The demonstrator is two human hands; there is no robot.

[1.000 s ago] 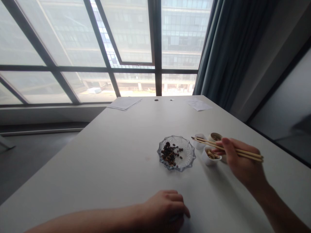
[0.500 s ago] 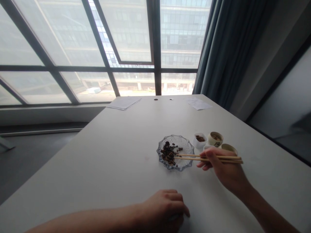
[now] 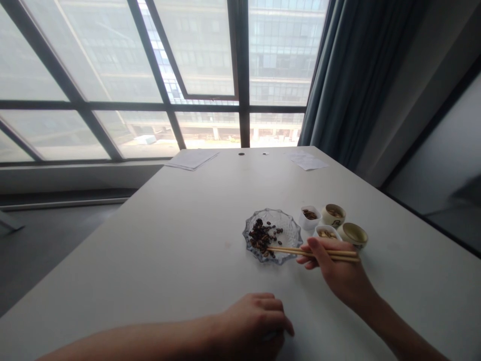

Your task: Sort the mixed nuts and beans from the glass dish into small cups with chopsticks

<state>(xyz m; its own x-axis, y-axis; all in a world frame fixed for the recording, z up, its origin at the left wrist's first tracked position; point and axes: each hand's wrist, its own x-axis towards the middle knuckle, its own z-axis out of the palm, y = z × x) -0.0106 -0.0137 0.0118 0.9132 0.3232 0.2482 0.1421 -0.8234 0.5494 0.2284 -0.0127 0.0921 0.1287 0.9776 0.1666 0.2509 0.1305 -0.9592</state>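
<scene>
My right hand [image 3: 338, 273] grips a pair of wooden chopsticks [image 3: 296, 250]. Their tips reach into a scalloped glass dish [image 3: 291, 233] and touch the pile of dark beans and seeds [image 3: 263, 236] in it. Right of the dish stand several small cups: a white one with dark bits [image 3: 309, 217], a white one with pale seeds [image 3: 326, 232], and two tan ones [image 3: 333, 214] [image 3: 353, 234]. My left hand [image 3: 255, 326] rests on the white table [image 3: 169, 260] near its front edge, fingers curled under; what they hold, if anything, is hidden.
Papers lie at the table's far edge, a stack [image 3: 192, 159] at left and a sheet [image 3: 307, 162] at right. A large window [image 3: 158, 75] fills the back, with a grey-blue curtain [image 3: 349, 80] at its right.
My right hand swung the chopsticks left from over the small cups to the glass dish, then lowered the tips into the bean pile. The left hand stayed put.
</scene>
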